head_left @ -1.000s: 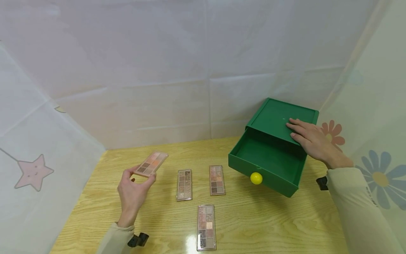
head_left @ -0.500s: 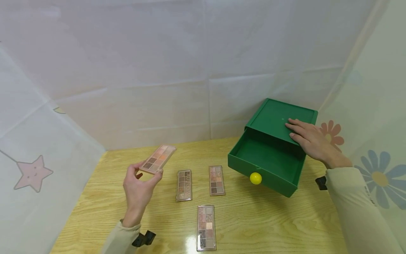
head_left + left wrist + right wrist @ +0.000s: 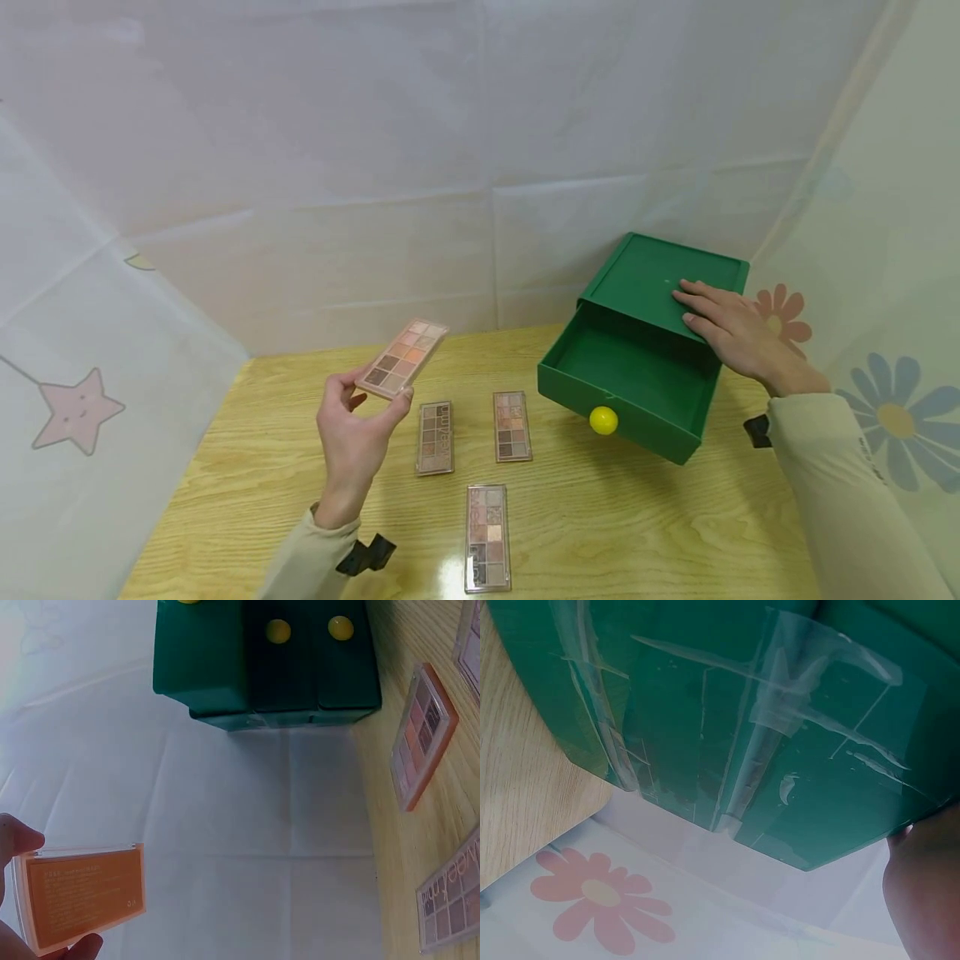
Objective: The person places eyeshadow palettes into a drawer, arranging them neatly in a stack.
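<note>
the left hand (image 3: 358,429) is raised with the forearm angled up from the lower edge, thumb and fingers curled and pinching. the right hand (image 3: 738,333) reaches forward, palm down, fingers straight and lying flat. both arms wear pale sleeves.

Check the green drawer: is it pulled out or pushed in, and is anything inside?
Pulled out and empty. The drawer with the yellow knob juts forward from the green box, its bare green floor showing; the right hand rests on the box top.
</note>
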